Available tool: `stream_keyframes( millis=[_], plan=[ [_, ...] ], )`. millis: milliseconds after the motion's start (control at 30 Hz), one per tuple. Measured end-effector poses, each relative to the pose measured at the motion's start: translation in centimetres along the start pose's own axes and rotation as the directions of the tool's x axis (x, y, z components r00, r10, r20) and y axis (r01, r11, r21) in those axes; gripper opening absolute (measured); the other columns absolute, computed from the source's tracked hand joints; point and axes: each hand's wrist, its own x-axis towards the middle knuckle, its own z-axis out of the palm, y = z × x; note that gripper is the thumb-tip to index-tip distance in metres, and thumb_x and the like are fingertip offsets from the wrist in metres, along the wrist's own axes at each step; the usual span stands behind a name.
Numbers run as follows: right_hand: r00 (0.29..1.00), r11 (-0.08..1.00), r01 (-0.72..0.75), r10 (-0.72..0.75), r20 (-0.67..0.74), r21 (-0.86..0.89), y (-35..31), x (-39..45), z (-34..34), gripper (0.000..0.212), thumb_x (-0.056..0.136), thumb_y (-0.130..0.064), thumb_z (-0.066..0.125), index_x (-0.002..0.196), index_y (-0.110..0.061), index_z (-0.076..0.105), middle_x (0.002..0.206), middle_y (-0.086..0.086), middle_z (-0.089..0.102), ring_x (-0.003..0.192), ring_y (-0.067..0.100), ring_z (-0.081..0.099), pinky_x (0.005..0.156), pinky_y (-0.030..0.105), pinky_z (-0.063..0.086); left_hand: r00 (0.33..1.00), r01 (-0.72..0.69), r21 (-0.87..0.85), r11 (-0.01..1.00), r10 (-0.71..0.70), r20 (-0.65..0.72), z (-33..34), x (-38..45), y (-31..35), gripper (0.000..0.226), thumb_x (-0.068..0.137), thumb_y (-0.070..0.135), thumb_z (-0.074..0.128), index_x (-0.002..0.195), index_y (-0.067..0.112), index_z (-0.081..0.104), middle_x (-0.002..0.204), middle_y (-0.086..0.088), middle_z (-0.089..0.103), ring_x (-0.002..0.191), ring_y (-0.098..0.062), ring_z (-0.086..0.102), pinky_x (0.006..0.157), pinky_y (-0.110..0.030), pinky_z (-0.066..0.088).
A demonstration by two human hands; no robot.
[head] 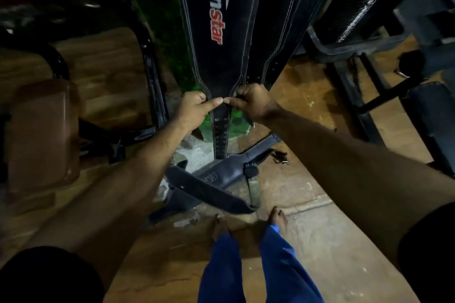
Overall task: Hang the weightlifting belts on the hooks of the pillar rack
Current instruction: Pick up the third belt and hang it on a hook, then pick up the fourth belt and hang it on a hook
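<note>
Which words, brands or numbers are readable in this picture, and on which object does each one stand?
"ten star", red and white letters with a red star, on the hanging black belt that both hands hold.
White lettering on the machine at upper right: too blurred to read.
Embossed marks on the belt on the floor: too small to read.

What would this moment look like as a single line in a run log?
stage: handling hanging belt | left hand: pinches belt's narrow part | right hand: grips same part | belt on floor: untouched, not yet hung
</note>
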Motion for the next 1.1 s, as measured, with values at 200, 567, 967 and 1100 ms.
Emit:
stream_keyframes(
  millis=[200,567,967,1100],
  plan=[
    [0.99,0.987,-0.141,0.143,0.01,-0.08,1.1,-0.4,1.8,0.042,0.09,-0.052,0.067,0.08,-0.011,0.073,0.077,0.011,0.071,0.074,0.025,0.066,0.065,0.04,0.052,1.0,0.005,0.128,0.992,-0.001,-0.025,1.3,-0.4,-0.6,0.048,0.086,0.03,0.078,0.058,0.004,0.048,0.059,-0.005,0.038,0.057,-0.016,0.034,0.056,-0.032,0.027],
    [0.593,0.421,-0.8,0.662,0.459,0.427,2.6,-9.0,6.8,0.015,0.098,-0.015,0.065,0.087,-0.008,0.058,0.057,0.004,0.065,0.044,0.011,0.059,0.049,0.023,0.051,0.945,0.287,0.182,0.94,-0.31,0.109,6.3,-8.3,-5.1,0.021,0.093,0.02,0.068,0.074,0.011,0.071,0.079,-0.009,0.074,0.07,-0.024,0.07,0.071,-0.035,0.057],
    [0.404,0.16,-0.901,0.645,0.648,0.403,13.7,-20.3,12.4,0.024,0.104,-0.022,0.051,0.087,-0.01,0.063,0.068,0.005,0.07,0.07,0.023,0.058,0.07,0.034,0.047,0.864,0.303,0.366,0.88,-0.416,0.283,18.2,-15.1,-14.9,0.016,0.094,0.017,0.058,0.085,0.007,0.067,0.085,-0.012,0.066,0.083,-0.027,0.061,0.077,-0.036,0.048],
    [0.38,0.11,-0.887,0.725,0.575,0.448,18.6,-20.9,15.9,0.025,0.098,-0.017,0.064,0.116,0.001,0.064,0.091,0.017,0.068,0.066,0.023,0.059,0.059,0.029,0.045,0.808,0.39,0.334,0.858,-0.493,0.323,23.0,-12.8,-26.2,0.014,0.075,0.038,0.058,0.075,0.033,0.071,0.094,-0.018,0.071,0.093,-0.038,0.067,0.089,-0.056,0.055]
  ],
)
